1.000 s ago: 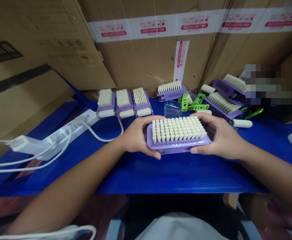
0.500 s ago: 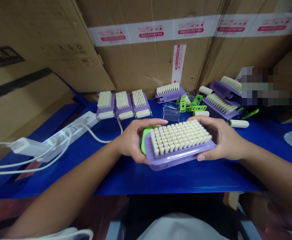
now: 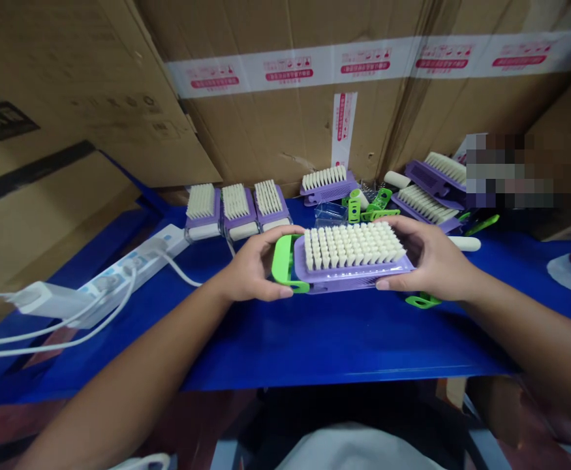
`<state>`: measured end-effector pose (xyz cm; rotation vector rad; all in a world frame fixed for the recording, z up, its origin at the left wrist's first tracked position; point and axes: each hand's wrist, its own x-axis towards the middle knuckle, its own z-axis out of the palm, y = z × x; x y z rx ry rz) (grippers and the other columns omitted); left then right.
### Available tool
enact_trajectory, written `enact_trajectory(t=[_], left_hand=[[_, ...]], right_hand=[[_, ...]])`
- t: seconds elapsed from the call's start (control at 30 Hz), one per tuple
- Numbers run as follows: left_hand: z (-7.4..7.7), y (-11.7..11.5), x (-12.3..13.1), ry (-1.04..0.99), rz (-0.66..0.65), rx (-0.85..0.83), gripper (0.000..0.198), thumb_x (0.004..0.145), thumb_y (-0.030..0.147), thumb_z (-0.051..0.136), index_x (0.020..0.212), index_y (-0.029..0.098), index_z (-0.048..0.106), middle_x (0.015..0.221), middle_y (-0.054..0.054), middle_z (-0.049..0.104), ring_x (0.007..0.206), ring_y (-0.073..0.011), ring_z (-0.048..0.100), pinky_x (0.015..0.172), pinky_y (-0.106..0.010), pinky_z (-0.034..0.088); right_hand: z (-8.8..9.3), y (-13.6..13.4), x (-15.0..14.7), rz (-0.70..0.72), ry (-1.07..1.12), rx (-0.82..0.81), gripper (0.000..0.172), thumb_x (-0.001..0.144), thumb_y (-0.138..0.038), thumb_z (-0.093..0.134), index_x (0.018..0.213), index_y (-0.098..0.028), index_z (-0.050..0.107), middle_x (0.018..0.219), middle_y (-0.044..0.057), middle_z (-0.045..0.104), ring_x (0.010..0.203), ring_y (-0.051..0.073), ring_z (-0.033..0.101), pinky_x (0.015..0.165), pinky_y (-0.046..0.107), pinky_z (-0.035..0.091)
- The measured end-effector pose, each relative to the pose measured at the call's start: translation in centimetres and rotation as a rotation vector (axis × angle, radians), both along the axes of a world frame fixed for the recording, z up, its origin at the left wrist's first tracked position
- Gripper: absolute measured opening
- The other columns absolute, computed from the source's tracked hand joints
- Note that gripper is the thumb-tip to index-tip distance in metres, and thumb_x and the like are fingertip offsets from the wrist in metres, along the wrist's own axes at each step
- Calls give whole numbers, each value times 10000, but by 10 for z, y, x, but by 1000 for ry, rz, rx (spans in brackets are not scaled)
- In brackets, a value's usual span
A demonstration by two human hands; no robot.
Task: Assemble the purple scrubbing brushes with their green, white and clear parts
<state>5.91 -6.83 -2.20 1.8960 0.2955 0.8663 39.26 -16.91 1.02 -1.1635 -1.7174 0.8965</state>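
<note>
Above the blue table I hold a purple brush (image 3: 354, 251) with cream bristles facing up. My right hand (image 3: 429, 258) grips its right end, thumb along the front edge. My left hand (image 3: 253, 267) pinches a green plastic bracket (image 3: 282, 260) at the brush's left end; the bracket's arms reach around the purple body. Below my right hand shows another green piece (image 3: 423, 300), its upper part hidden by the hand. Behind the brush lie a clear plastic cover (image 3: 331, 213) and several loose green brackets (image 3: 354, 210). A white roller (image 3: 466, 243) lies right of my right hand.
Three brushes with rollers (image 3: 236, 209) stand in a row at the back left. More purple brushes (image 3: 427, 203) are piled at the back right, another brush (image 3: 328, 185) between. A power strip (image 3: 128, 271) with cables lies left, and cardboard boxes (image 3: 265, 130) wall the back.
The green bracket has swung out from behind the brush's left end and now shows more fully. The brush has risen slightly and levelled. A green piece has come into view under my right hand.
</note>
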Motion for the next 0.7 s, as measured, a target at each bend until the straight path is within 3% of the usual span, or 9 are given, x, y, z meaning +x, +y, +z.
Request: enact_trajectory(t=[0.13, 0.33, 0.57, 0.7], left_hand=[[0, 0, 1, -6, 58, -21, 969, 551, 458, 1081, 1422, 238, 715, 1440, -155, 748, 1303, -373, 746, 1090, -473, 634], [-4, -9, 9, 6, 58, -183, 960, 573, 349, 1086, 1409, 244, 625, 1429, -160, 739, 1295, -320, 755, 1029, -408, 659], [-10, -5, 7, -16, 115, -104, 991, 550, 415, 1113, 1427, 236, 688, 1484, -169, 721, 1325, -363, 744, 1114, -516, 635], [-10, -6, 8, -4, 145, -124, 1113, 494, 373, 1139, 1484, 256, 644, 1423, -148, 750, 1340, -348, 740, 1184, -497, 597]], right_hand=[[1, 2, 1, -43, 24, -12, 848, 546, -439, 1106, 1279, -240, 729, 1232, 101, 828, 1109, 340, 798, 1001, 504, 673], [-4, 3, 0, -97, 39, -45, 896, 514, -416, 1109, 1290, -230, 701, 1289, 124, 804, 1155, 363, 789, 1060, 560, 649], [-6, -3, -3, -105, -8, 24, 873, 551, -442, 1099, 1298, -239, 696, 1303, 134, 785, 1164, 369, 779, 1063, 572, 632], [-7, -5, -6, -112, -36, 21, 893, 562, -493, 1090, 1319, -239, 691, 1303, 136, 778, 1150, 371, 785, 1037, 568, 641]])
